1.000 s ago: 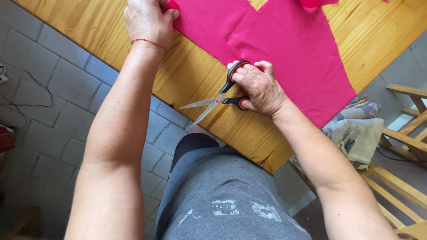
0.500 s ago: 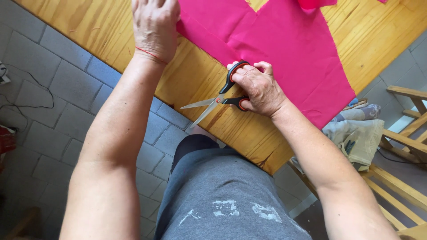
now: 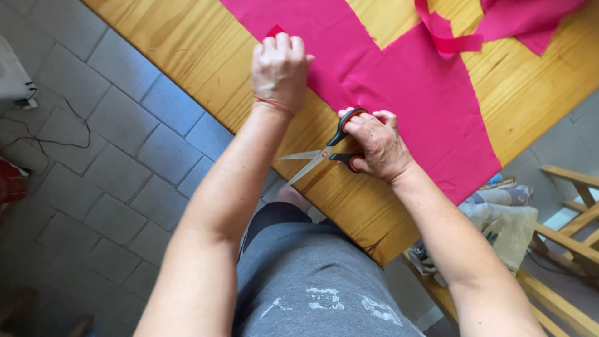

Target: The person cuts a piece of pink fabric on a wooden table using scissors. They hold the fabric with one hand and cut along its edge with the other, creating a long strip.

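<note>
A large piece of pink fabric [image 3: 412,93] lies spread on a wooden table [image 3: 187,56]. My left hand [image 3: 279,68] presses flat on the fabric's near edge, a thin red band around its wrist. My right hand [image 3: 377,146] grips a pair of scissors [image 3: 324,153] by their black and red handles at the table's near edge. The blades are spread apart and point left, out over the table edge, clear of the fabric.
Cut pink strips and scraps [image 3: 486,25] lie at the table's far right. A wooden chair [image 3: 561,249] with cloth [image 3: 499,218] draped over it stands to the right. Grey floor tiles [image 3: 93,162] and a cable [image 3: 62,118] are on the left.
The view has shifted, showing more of the table. My left hand now lies flat on the fabric edge, closer to my right hand. The scissors stay held with blades apart.
</note>
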